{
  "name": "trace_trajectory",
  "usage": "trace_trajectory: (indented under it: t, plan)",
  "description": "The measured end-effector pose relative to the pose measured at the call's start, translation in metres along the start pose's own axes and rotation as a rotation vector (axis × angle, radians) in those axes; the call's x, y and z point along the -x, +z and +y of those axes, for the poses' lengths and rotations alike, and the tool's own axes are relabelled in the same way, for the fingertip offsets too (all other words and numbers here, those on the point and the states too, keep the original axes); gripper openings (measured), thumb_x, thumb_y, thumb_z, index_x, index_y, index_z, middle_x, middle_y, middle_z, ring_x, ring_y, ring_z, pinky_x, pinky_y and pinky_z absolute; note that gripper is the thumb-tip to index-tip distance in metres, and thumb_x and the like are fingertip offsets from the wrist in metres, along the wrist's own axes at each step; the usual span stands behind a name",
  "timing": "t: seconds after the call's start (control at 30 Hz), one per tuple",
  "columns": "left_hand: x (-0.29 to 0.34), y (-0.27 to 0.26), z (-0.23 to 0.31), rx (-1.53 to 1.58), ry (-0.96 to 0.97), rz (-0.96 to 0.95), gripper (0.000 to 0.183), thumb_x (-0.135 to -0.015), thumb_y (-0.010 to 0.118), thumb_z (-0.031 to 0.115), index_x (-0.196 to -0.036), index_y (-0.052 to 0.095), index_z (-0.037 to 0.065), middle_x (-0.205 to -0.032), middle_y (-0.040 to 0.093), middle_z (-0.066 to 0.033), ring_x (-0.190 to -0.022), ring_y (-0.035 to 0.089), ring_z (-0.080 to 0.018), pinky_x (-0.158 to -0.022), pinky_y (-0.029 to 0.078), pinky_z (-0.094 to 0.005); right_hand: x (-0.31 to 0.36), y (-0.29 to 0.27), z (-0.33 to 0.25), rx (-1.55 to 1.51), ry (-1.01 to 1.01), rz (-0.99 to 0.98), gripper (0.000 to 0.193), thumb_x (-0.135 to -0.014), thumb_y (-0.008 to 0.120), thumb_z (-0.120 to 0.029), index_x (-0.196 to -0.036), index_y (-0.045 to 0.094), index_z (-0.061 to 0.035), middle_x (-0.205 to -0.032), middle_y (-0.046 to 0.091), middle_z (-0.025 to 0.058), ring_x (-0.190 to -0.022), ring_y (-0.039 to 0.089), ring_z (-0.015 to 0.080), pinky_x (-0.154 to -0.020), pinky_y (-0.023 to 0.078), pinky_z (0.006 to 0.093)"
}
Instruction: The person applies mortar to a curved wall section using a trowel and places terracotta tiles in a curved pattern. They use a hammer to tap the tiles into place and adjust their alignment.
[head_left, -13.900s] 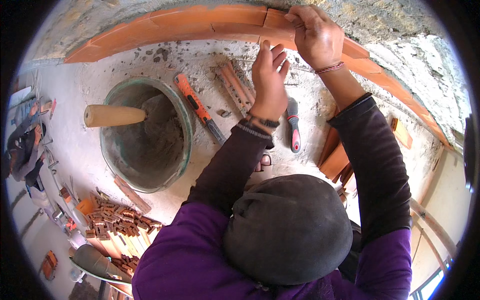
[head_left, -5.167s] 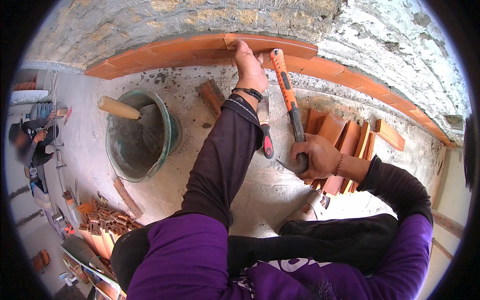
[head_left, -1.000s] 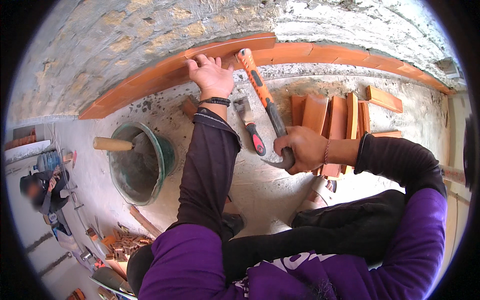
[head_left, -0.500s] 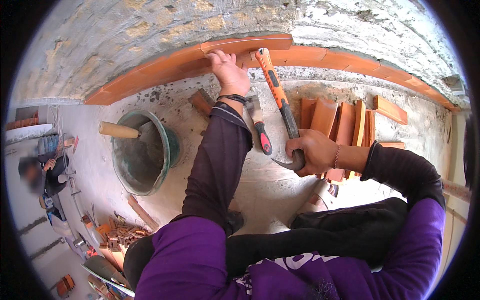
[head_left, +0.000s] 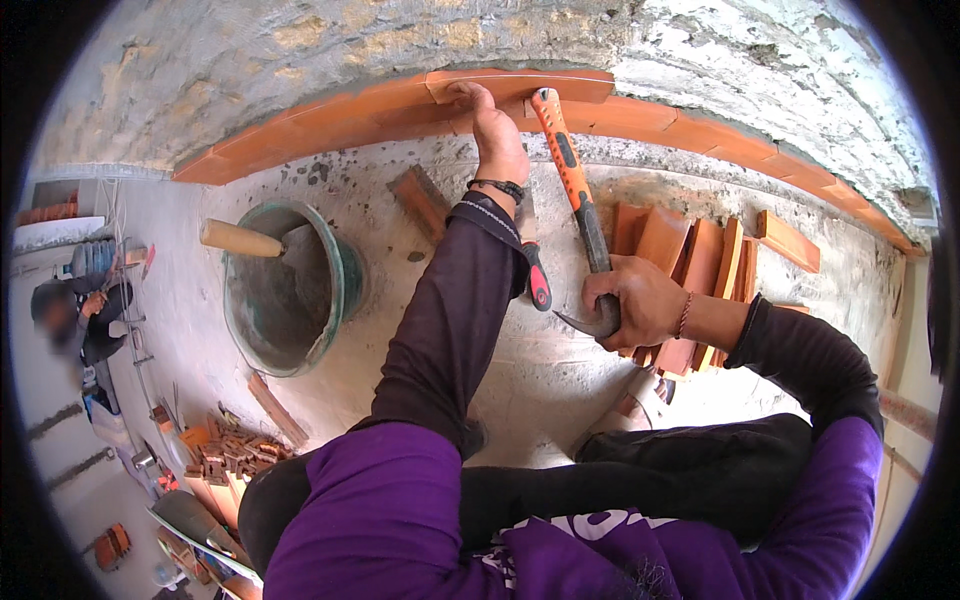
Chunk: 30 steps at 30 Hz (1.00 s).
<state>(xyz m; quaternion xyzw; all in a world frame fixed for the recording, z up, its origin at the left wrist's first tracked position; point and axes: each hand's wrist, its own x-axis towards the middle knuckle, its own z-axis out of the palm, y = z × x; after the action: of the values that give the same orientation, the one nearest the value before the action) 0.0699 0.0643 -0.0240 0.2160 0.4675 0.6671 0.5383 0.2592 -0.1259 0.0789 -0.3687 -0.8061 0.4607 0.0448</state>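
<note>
My right hand is closed around the head end of a claw hammer, with the curved claw showing below the fingers. The hammer's orange and black handle points away from me, its butt end up against a terracotta tile in the upper row along the wall. My left hand holds nothing; it is raised edge-on, fingers stretched out against the same tile's left part. A white string runs along that tile. Partly behind my left forearm lies a scraper with a red and black handle.
A green bucket of grey mortar stands left, a wooden-handled tool in it. Loose terracotta tiles lie stacked at right, another piece near the wall. Broken pieces lie lower left. Another person is at far left.
My left hand has turned more edge-on and shifted along the tile. The hammer stays in my right hand, its butt still at the tile. The whole view has shifted slightly.
</note>
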Motion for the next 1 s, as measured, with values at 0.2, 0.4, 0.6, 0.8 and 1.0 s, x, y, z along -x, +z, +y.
trace_trajectory:
  t: [0.2, 0.4, 0.6, 0.8, 1.0]
  plan:
    - [0.011, -0.008, 0.006, -0.092, 0.084, -0.033, 0.070, -0.104, 0.028, 0.050, -0.153, 0.014, 0.002, -0.160, 0.009, -0.0109, -0.146, 0.012, -0.0202, -0.117, 0.012, -0.0335, 0.004, 0.004, -0.002, 0.092, -0.051, 0.007, 0.039, -0.054, 0.084, -0.016, -0.086, 0.062, -0.0119, -0.079, 0.062, 0.0124, -0.076, 0.064, 0.0355, -0.069, 0.051, 0.0451]
    - [-0.001, -0.012, 0.020, -0.154, 0.118, 0.044, 0.077, -0.103, 0.027, 0.057, -0.152, 0.021, -0.002, -0.159, 0.023, -0.0099, -0.144, 0.022, -0.0224, -0.118, 0.014, -0.0378, -0.006, 0.006, -0.005, 0.042, -0.036, -0.021, 0.039, -0.054, 0.084, -0.016, -0.085, 0.061, -0.0116, -0.081, 0.062, 0.0118, -0.078, 0.065, 0.0349, -0.069, 0.051, 0.0458]
    - [0.008, -0.004, 0.025, -0.143, 0.070, 0.065, 0.077, -0.103, 0.024, 0.056, -0.153, 0.017, -0.002, -0.161, 0.018, -0.0105, -0.147, 0.017, -0.0215, -0.119, 0.009, -0.0366, -0.008, 0.007, -0.006, 0.088, -0.052, -0.039, 0.040, -0.053, 0.085, -0.016, -0.087, 0.062, -0.0117, -0.077, 0.066, 0.0092, -0.080, 0.065, 0.0350, -0.069, 0.051, 0.0457]
    - [-0.005, -0.014, 0.018, -0.141, 0.091, 0.042, 0.076, -0.104, 0.024, 0.055, -0.153, 0.019, -0.002, -0.161, 0.020, -0.0109, -0.147, 0.018, -0.0211, -0.119, 0.010, -0.0348, -0.020, 0.006, -0.006, 0.125, -0.041, -0.013, 0.043, -0.053, 0.086, -0.018, -0.089, 0.064, -0.0124, -0.076, 0.067, 0.0083, -0.080, 0.065, 0.0345, -0.070, 0.052, 0.0452]
    - [0.004, -0.008, 0.021, -0.189, 0.058, 0.046, 0.076, -0.103, 0.026, 0.056, -0.150, 0.021, -0.003, -0.158, 0.020, -0.0140, -0.145, 0.020, -0.0240, -0.118, 0.014, -0.0353, -0.014, 0.005, -0.002, 0.171, -0.055, 0.005, 0.042, -0.053, 0.086, -0.020, -0.087, 0.063, -0.0122, -0.076, 0.067, 0.0073, -0.078, 0.065, 0.0334, -0.069, 0.052, 0.0447]
